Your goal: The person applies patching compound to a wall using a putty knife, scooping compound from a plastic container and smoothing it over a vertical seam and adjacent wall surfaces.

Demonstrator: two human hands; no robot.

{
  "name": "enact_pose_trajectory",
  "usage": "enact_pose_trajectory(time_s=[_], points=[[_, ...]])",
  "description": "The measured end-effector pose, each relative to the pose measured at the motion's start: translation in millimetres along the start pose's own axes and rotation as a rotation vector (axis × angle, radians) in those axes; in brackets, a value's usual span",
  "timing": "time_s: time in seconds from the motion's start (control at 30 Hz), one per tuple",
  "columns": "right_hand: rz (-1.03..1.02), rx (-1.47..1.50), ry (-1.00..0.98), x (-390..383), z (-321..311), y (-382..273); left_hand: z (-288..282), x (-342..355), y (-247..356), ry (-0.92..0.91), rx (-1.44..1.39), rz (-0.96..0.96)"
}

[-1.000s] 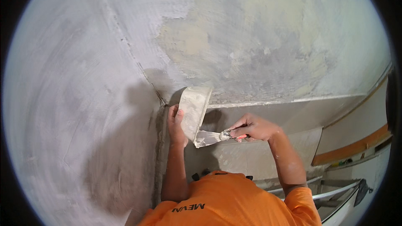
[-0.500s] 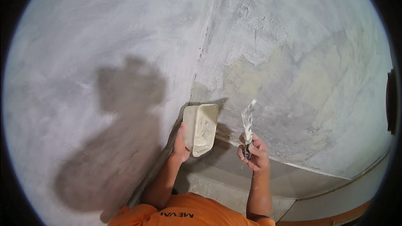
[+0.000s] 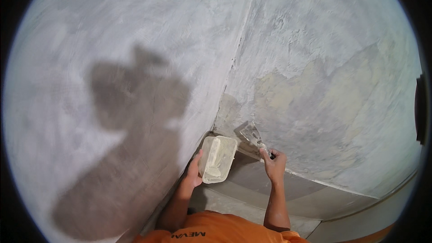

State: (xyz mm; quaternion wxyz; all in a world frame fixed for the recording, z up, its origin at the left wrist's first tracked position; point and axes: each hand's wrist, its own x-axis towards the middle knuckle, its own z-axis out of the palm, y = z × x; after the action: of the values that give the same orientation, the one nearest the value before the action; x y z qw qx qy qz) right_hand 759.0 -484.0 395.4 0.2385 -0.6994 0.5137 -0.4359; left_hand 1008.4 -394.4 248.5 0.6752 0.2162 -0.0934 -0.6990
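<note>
My left hand (image 3: pixel 194 169) is closed round the left side of a pale rectangular plastic tub (image 3: pixel 235 146). The tub is tilted so its inside shows, with creamy white filler (image 3: pixel 213 164) in it. In my right hand (image 3: pixel 275 164) is a putty knife (image 3: pixel 251 133), gripped by its handle. Its blade is smeared with filler and points up and left, close to the wall right of the corner; whether it touches the wall cannot be told. The right wall carries a damp-looking beige patch (image 3: pixel 274 92) amid grey-white plaster.
Two plastered walls meet at a corner line (image 3: pixel 232 63) above the tub. My shadow (image 3: pixel 144 108) falls across the left wall. Below the right wall runs a grey ledge (image 3: pixel 288 184) with a pale edge. A dark object (image 3: pixel 420 108) shows at the far right rim.
The putty knife has turned from edge-on to blade-flat, tipping left toward the wall. The tub sits lower and shows more of its inside. The whole view has shifted slightly.
</note>
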Motion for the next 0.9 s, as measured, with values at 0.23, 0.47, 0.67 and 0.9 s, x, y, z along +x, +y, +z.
enact_pose_trajectory(time_s=[0.23, 0.47, 0.67, 0.9], points=[[0.010, -0.309, 0.004, 23.0, 36.3, -0.7, -15.3, 9.9, -4.9, 0.036, -0.100, -0.047], [0.129, -0.453, 0.298, -47.4, -16.4, 94.9, -12.0, 11.4, -7.1, 0.009, -0.035, -0.141], [0.215, -0.182, 0.167, -58.1, 12.3, 23.7, -33.8, 22.6, -23.5, -0.062, -0.098, -0.115], [0.063, -0.276, 0.052, 8.1, 64.0, -16.9, -27.7, 24.5, -28.0, -0.074, -0.102, -0.097]])
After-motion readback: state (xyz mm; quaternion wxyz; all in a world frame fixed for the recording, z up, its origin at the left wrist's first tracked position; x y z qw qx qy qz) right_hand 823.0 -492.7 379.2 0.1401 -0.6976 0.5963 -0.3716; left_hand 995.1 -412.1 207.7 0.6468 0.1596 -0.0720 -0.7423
